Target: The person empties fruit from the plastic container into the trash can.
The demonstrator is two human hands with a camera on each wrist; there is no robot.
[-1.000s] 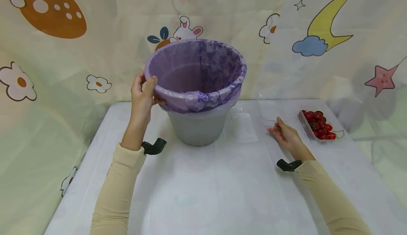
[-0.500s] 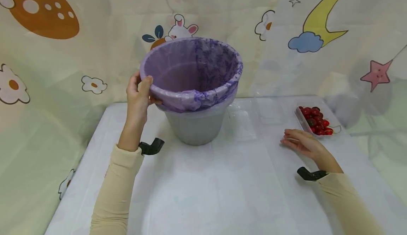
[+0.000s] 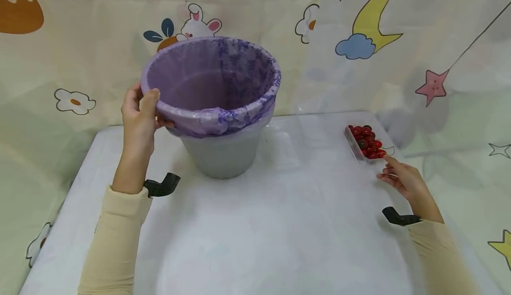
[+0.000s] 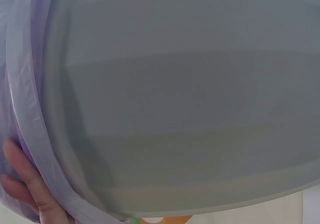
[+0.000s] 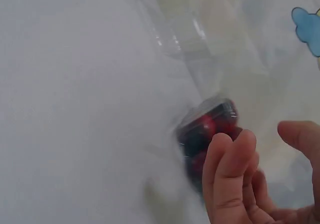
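A grey bucket (image 3: 223, 155) stands tilted on the table, lined with a purple plastic bag (image 3: 215, 121) folded over its rim. My left hand (image 3: 139, 119) grips the lined rim at its left side, thumb on top. In the left wrist view, fingers (image 4: 35, 184) lie against the bag's folded edge. A clear plastic box of cherries (image 3: 368, 143) sits at the back right. My right hand (image 3: 405, 182) is just in front of the box, with its thumb apart from its fingers and nothing between them. Whether the hand touches the box, I cannot tell.
A flat clear plastic piece (image 3: 281, 151) lies right of the bucket, and another clear piece (image 3: 317, 131) is behind it. The white-covered table (image 3: 255, 233) meets a printed cloth backdrop (image 3: 287, 73) at its back edge.
My right hand has moved away from the clear plastic to the right, up to the cherry box. The head view has shifted rightward. My left hand keeps its grip on the rim.
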